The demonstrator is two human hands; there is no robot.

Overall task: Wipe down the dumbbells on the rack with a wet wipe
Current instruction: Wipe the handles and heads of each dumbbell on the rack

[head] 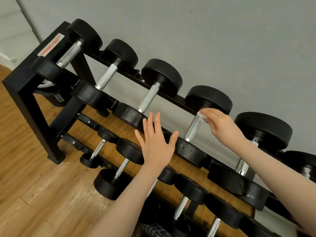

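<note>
White wet wipe [201,115] pinched in right hand [220,127] on dumbbell handle [194,128] — left hand [156,144] hovers, fingers spread.

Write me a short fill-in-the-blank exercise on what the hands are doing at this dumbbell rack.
1. The wet wipe is held by the ____ hand.
2. The wipe is pressed on a dumbbell's ____ handle.
3. The left hand has its fingers ____.
4. That dumbbell sits on the rack's ____ tier.

Missing words: right; metal; spread; top
</note>
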